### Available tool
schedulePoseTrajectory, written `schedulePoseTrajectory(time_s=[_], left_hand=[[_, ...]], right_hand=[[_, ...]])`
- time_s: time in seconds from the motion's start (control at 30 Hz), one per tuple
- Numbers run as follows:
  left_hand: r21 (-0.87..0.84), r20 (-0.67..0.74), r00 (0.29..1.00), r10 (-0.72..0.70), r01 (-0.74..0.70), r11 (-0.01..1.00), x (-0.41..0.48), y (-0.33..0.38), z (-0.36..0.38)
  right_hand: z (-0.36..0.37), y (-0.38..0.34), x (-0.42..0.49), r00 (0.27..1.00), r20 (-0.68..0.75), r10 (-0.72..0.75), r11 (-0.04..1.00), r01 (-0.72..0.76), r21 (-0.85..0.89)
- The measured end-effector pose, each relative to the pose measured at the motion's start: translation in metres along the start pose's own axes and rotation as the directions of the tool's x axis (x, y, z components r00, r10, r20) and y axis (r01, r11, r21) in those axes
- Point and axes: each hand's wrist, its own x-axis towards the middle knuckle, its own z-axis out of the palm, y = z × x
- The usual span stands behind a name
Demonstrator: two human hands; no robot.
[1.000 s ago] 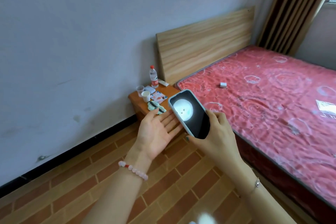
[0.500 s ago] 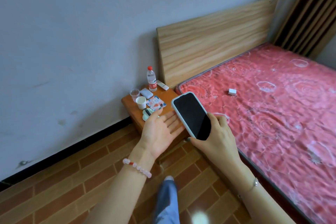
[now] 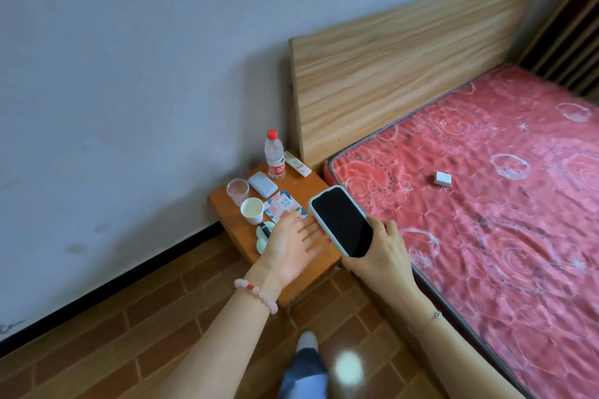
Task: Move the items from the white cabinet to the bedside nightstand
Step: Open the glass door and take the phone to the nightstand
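Phone (image 3: 340, 220) with dark screen and pale green case, at centre of frame, tilted screen-up above the right front corner of the orange wooden nightstand (image 3: 227, 214), not set down. Lower end of the phone gripped by the right hand (image 3: 384, 256), fingers and thumb curled round its edges, thin chain bracelet (image 3: 432, 317) at the wrist. Left hand (image 3: 291, 246) just left of the phone, palm up, fingers straight and together, holding nothing, over the front part of the nightstand; fingertips right at the phone's left edge, contact impossible to tell. Pink bead bracelet (image 3: 257, 295) on the left wrist. On the nightstand, up and left of the hands: clear water bottle (image 3: 275, 155) with red cap and red label upright at the back, white tube (image 3: 297, 164) lying just right of it, pale blue power bank (image 3: 262, 184) flat in front of the bottle, clear plastic cup (image 3: 237, 192) and white paper cup (image 3: 252, 210) upright near the left edge, colourful flat packet (image 3: 285, 209) beside the paper cup, small pale green dish (image 3: 261, 238) with a dark item on it, partly hidden by the left hand. Light wooden headboard (image 3: 405, 74) across the upper right, red patterned mattress (image 3: 502, 220) filling the right side, small white box (image 3: 442, 179) lying on it. Grey wall (image 3: 129, 74) over the upper left, brown brick-pattern floor (image 3: 129, 334) along the bottom, jeans leg (image 3: 304, 372) and pale shoe (image 3: 306, 338) at bottom centre.
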Motion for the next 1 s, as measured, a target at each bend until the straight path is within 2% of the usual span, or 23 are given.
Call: schedulePoseTrajectory(time_s=[0.07, 0.13, 0.27, 0.37, 0.43, 0.5, 0.53, 0.57, 0.8, 1.0], left_hand=[[0.197, -0.011, 1.0, 0.009, -0.007, 0.98, 0.016, 0.007, -0.011], [0.418, -0.06, 0.997, 0.051, -0.021, 0.908, 0.034, 0.019, -0.019], [0.701, -0.135, 0.947, 0.293, -0.118, 0.703, 0.053, 0.046, -0.036], [0.895, -0.068, 0.877, 0.475, -0.156, 0.418, 0.056, 0.057, -0.05], [0.987, 0.036, 0.809, 0.586, -0.12, 0.105, 0.059, 0.063, -0.06], [0.974, 0.18, 0.764, 0.619, -0.049, -0.223, 0.067, 0.069, -0.069], [0.946, 0.226, 0.747, 0.625, -0.016, -0.323, 0.073, 0.07, -0.074], [0.928, 0.238, 0.739, 0.63, 0.019, -0.372, 0.077, 0.072, -0.076], [0.871, 0.223, 0.721, 0.656, 0.155, -0.466, 0.114, 0.071, -0.083], [0.859, 0.154, 0.749, 0.645, 0.22, -0.462, 0.145, 0.062, -0.077]], right_hand=[[0.01, 0.003, 0.018, 1.0, 0.02, -0.001, 1.0, 0.001, -0.007], [0.025, 0.009, 0.042, 0.999, 0.052, 0.012, 1.0, -0.011, -0.018], [0.05, 0.027, 0.088, 0.989, 0.125, 0.08, 0.995, -0.072, -0.07], [0.071, 0.04, 0.122, 0.972, 0.17, 0.16, 0.985, -0.146, -0.091], [0.087, 0.048, 0.146, 0.964, 0.188, 0.187, 0.98, -0.171, -0.1], [0.104, 0.055, 0.169, 0.959, 0.211, 0.191, 0.978, -0.169, -0.121], [0.113, 0.059, 0.181, 0.955, 0.225, 0.195, 0.977, -0.169, -0.128], [0.122, 0.062, 0.192, 0.951, 0.237, 0.196, 0.977, -0.168, -0.134], [0.186, 0.09, 0.26, 0.934, 0.327, 0.144, 0.982, -0.094, -0.163], [0.222, 0.112, 0.293, 0.936, 0.332, 0.115, 0.984, -0.061, -0.169]])
